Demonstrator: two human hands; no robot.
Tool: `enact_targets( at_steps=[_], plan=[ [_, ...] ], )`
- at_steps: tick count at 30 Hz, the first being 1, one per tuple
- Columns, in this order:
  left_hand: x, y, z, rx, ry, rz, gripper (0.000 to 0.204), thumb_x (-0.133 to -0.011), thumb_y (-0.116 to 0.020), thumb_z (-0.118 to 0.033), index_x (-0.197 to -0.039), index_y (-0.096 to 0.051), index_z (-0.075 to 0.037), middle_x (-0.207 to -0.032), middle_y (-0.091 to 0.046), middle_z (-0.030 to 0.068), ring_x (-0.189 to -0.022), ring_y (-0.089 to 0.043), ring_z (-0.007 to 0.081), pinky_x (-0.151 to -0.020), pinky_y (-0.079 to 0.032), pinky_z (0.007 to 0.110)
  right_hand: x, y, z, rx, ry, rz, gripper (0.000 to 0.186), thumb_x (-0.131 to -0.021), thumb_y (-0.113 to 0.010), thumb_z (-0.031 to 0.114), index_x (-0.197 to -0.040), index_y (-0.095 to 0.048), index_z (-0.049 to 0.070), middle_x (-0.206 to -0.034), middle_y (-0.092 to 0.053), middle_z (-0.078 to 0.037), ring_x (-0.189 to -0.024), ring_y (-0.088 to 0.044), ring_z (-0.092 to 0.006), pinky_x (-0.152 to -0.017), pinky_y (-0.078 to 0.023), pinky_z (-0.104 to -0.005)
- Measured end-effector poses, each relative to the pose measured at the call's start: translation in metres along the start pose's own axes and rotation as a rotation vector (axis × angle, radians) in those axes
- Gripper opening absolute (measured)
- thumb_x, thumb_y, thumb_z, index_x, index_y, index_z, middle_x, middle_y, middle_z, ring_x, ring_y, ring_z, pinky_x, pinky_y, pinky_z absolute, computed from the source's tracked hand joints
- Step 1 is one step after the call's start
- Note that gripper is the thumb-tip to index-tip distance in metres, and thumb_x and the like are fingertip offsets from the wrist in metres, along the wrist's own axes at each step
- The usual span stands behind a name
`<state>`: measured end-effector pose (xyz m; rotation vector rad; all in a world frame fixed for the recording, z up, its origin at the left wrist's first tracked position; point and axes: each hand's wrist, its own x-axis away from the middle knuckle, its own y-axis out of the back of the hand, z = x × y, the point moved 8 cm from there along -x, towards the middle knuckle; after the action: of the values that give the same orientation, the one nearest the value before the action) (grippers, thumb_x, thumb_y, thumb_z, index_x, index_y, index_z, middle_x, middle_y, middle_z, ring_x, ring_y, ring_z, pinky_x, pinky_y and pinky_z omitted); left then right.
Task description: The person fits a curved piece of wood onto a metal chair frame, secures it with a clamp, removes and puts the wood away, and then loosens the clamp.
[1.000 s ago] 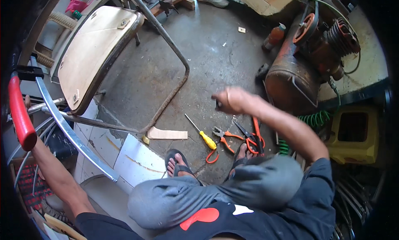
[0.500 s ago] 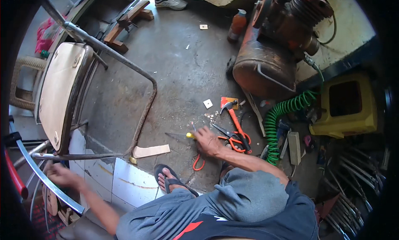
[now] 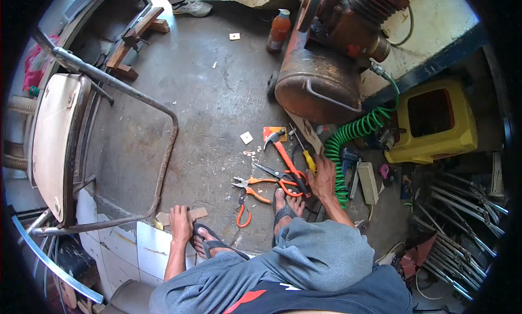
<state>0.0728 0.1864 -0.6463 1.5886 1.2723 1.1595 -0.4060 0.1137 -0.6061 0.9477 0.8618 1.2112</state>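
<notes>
My left hand [image 3: 179, 224] rests with fingers stretched over a flat wooden strip [image 3: 197, 213] beside my left sandalled foot. My right hand [image 3: 322, 178] grips the yellow-handled screwdriver [image 3: 308, 159], right of an orange-handled hammer [image 3: 285, 159]. Between my hands lie scissors [image 3: 266, 170], orange-handled pliers [image 3: 253, 189] and an orange-looped tool [image 3: 243, 212]. A small white square [image 3: 246, 137] lies above them.
A metal-framed chair [image 3: 54, 140] stands left, with a saw [image 3: 54, 265] below. A rusty compressor [image 3: 318, 85] with green coiled hose [image 3: 353, 134] stands right, beside a yellow housing [image 3: 435, 123] and metal rods [image 3: 457, 249]. Another person's shoe [image 3: 190, 7] is at the top.
My left hand has left the saw's side and come down onto the wooden strip. My right hand has moved the screwdriver rightward, from left of the pliers to right of the hammer.
</notes>
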Motion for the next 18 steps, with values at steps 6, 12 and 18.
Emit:
enact_targets(
  at_steps=[6, 12, 18],
  plan=[
    [-0.036, 0.017, -0.029, 0.344, 0.071, 0.194, 0.020, -0.069, -0.077, -0.009, -0.078, -0.061, -0.001, -0.079, -0.053, 0.0137, -0.078, -0.056, 0.0339, -0.068, -0.045, 0.042, 0.001, -0.021, 0.040, -0.160, 0.121, 0.072, 0.057, -0.077, -0.071, 0.022, -0.128, -0.054, 0.002, -0.115, -0.059, -0.022, -0.106, -0.058, -0.0367, -0.091, -0.047, -0.0431],
    [-0.055, 0.011, -0.121, 0.950, 0.099, 0.368, 0.015, -0.076, -0.075, -0.008, -0.085, -0.066, 0.000, -0.074, -0.063, 0.0031, -0.070, -0.057, 0.0085, -0.064, -0.047, 0.028, 0.035, -0.063, 0.189, -0.764, 0.420, 0.947, 0.061, -0.083, -0.071, 0.044, -0.125, -0.053, 0.003, -0.097, -0.065, -0.018, -0.082, -0.064, -0.0292, -0.072, -0.050, -0.0411],
    [-0.063, 0.009, -0.120, 1.100, 0.275, 0.440, 0.031, -0.089, -0.067, -0.020, -0.110, -0.063, 0.003, -0.092, -0.069, 0.0075, -0.083, -0.064, 0.0136, -0.075, -0.051, 0.028, 0.028, -0.081, 0.173, -0.672, 0.406, 0.794, 0.036, -0.093, -0.056, 0.035, -0.102, -0.062, 0.001, -0.083, -0.065, -0.022, -0.076, -0.066, -0.0328, -0.069, -0.049, -0.0424]
  ],
)
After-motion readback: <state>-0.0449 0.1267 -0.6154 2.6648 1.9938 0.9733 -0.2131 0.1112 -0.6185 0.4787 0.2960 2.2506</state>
